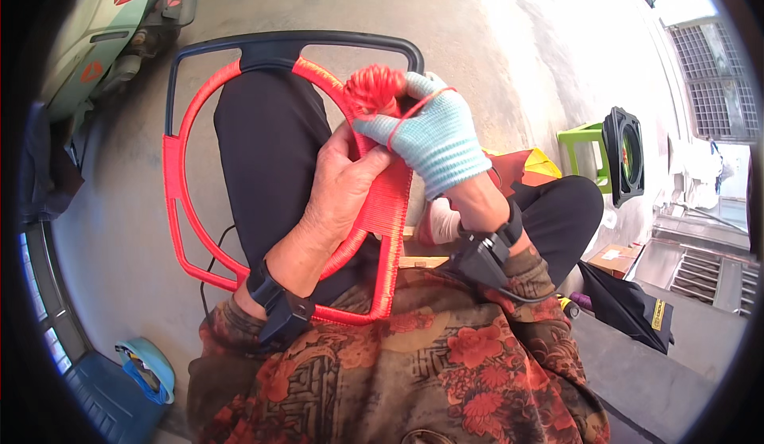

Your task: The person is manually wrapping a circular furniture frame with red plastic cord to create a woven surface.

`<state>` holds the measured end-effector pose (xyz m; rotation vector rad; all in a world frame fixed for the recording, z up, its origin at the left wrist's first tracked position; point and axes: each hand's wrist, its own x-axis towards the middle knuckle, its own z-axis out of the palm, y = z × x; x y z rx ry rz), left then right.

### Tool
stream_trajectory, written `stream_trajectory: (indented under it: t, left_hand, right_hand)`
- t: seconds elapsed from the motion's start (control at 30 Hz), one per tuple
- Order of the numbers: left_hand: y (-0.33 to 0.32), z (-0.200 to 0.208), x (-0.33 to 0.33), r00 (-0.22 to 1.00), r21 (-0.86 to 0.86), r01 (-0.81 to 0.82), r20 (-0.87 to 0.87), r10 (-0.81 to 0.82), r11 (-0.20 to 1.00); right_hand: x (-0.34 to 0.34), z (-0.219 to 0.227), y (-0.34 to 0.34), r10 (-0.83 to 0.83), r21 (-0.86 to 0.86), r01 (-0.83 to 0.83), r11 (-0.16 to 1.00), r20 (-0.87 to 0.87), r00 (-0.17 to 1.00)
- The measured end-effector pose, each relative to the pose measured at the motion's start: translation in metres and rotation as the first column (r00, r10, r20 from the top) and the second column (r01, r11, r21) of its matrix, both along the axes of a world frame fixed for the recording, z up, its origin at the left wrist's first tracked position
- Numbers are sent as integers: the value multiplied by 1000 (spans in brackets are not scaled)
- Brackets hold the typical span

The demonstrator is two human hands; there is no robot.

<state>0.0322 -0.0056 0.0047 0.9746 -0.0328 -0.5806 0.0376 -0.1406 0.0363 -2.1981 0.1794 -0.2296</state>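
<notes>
A dark frame with a ring inside its rectangular outline rests across my lap, standing over my left thigh. Red cord is wound tightly over much of it; the far bar and upper corners show bare. My left hand, ungloved, is closed on the wrapped right side of the ring, thumb on top and some fingers hidden behind. My right hand, in a pale blue knitted glove, grips a looped bundle of red cord just beyond. One strand runs over the glove's fingers. Both hands nearly touch.
A pale scooter stands at the far left. To the right are a green stool and a black frame leaning on it. A blue container sits at the lower left; a black umbrella-like item lies lower right.
</notes>
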Motion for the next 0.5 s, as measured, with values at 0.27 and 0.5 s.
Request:
stream_trajectory:
  t: [0.27,0.5]
  left_hand:
    - [7,7,1,972,-17,204,-119,-205,979]
    - [8,14,0,968,-56,203,-136,-209,978]
  right_hand:
    - [-37,44,-52,95,43,-101,994,116,989]
    - [-73,6,-120,-121,-675,-270,687,-472,873]
